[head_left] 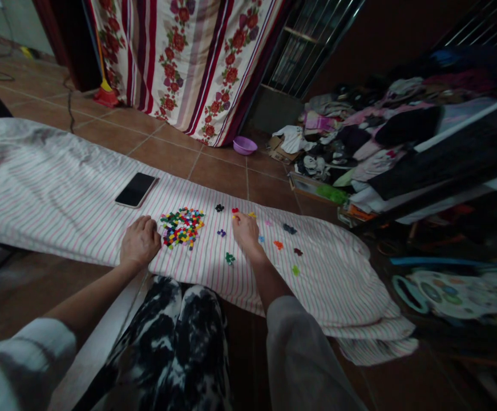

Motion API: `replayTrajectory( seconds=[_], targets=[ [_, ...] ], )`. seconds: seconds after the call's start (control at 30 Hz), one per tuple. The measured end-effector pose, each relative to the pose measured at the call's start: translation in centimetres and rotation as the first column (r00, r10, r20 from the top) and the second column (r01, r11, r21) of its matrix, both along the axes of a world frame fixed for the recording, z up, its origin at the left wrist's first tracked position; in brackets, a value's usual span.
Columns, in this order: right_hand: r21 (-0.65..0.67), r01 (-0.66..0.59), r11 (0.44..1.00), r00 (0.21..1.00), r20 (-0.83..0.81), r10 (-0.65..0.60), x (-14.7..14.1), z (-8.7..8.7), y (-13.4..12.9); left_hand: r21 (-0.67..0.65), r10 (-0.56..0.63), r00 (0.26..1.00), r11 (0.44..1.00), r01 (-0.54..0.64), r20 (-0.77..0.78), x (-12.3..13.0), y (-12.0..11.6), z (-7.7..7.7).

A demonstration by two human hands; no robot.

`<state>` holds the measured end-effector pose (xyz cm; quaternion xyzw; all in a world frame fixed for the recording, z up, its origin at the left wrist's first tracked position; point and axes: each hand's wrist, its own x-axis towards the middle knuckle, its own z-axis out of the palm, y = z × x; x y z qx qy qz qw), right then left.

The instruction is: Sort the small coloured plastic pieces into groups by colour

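A pile of small multicoloured plastic pieces (pixel 182 227) lies on the striped cloth. My left hand (pixel 140 241) rests against its left side, fingers curled in, with nothing visible in them. To the right, my right hand (pixel 246 231) has its fingertips pinched together beside a few red pieces (pixel 235 210); anything between them is hidden. Around that hand lie small single-colour groups: black (pixel 219 208), purple (pixel 221 233), green (pixel 230 258), yellow (pixel 252 215), pink (pixel 268 223), orange (pixel 278 245), dark grey (pixel 290 229), brown (pixel 298 252) and lime green (pixel 295 270). Light blue pieces (pixel 261 238) are partly covered by my right hand.
A phone (pixel 136 189) lies on the striped cloth (pixel 68 188), left of the pile. Beyond the cloth's far edge are a tiled floor, a purple basin (pixel 245 145), a broom (pixel 106 94) and a floral curtain (pixel 180 63). Heaped clothes (pixel 359 131) fill the right side.
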<state>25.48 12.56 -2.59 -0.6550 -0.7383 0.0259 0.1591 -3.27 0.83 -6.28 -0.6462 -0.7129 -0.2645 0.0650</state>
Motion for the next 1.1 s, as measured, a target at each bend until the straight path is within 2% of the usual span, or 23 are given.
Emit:
replayTrajectory(
  seconds=[0.17, 0.33, 0.5, 0.73, 0.97, 1.1],
  targets=[
    [-0.101, 0.196, 0.975, 0.978, 0.085, -0.188, 3.0, 0.6, 0.7, -0.011, 0.007, 1.000, 1.000, -0.007, -0.020, 0.0, 0.0, 0.0],
    [-0.134, 0.270, 0.954, 0.960, 0.108, -0.257, 4.8, 0.5, 1.6, -0.020, 0.007, 1.000, 1.000, -0.008, -0.026, 0.0, 0.0, 0.2],
    [-0.169, 0.294, 0.941, 0.955, 0.101, -0.280, 5.2, 0.3, 2.0, -0.024, 0.012, 0.999, 1.000, -0.013, -0.044, 0.0, -0.1, 0.1],
    [-0.130, 0.260, 0.957, 0.963, 0.108, -0.247, 5.2, 0.3, 1.1, -0.030, 0.009, 0.998, 0.999, -0.011, -0.066, -0.1, 0.0, 0.1],
    [-0.124, 0.114, 0.986, 0.965, 0.249, -0.080, 5.4, -0.1, 0.0, -0.010, 0.014, 0.997, 1.000, -0.015, -0.079, -0.1, 0.0, -0.1],
    [-0.114, 0.095, 0.989, 0.955, 0.291, -0.058, 5.2, -0.3, -0.1, -0.010, 0.009, 0.997, 1.000, -0.010, -0.071, -0.1, 0.1, -0.2]
  ],
)
